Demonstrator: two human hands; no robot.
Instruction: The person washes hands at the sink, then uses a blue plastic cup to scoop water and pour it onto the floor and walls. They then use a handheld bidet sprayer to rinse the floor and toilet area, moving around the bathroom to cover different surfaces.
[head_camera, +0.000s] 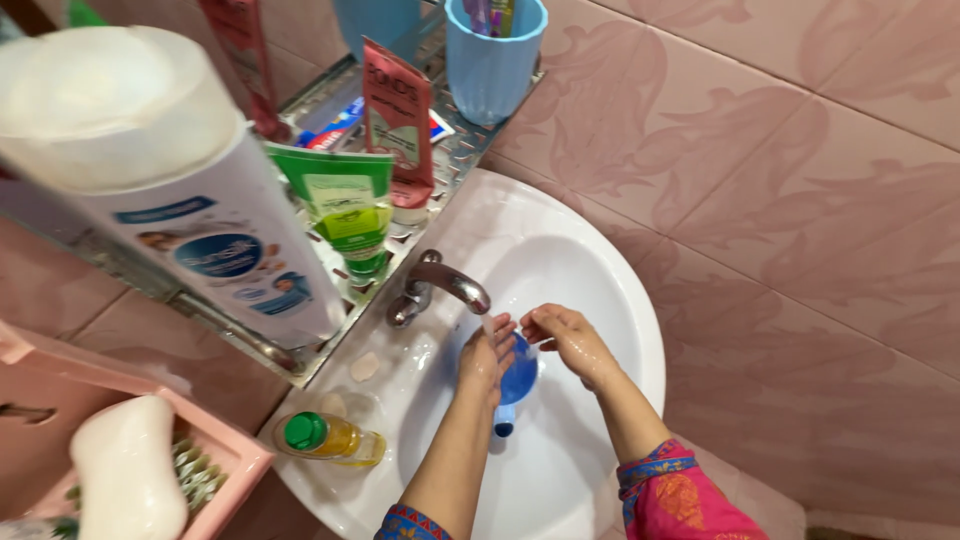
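**Both hands under the tap, over the blue scoop in the sink**

I look down from the head camera at a white sink set against a wall of pink tiles. My left hand is directly below the spout of the metal tap, where a thin stream of water falls on it. Its fingers are loosely curled and half open, and they rest against the rim of a blue scoop (a small round plastic one with a short handle pointing toward me) which lies in the basin. I cannot tell if the left hand really grips the rim or only touches it. My right hand is just beside the left one, to the right of the scoop, with relaxed, slightly bent fingers that hold nothing; the fingertips of the two hands almost meet under the water.

On the sink edge at the left lies a small bottle with a green cap, filled with yellow liquid. Above the tap there is a metal shelf that carries a green tube, a red tube and a light blue cup. A big white bottle stands very close to the camera, and a white soap bar lies in a pink tray at the lower left.
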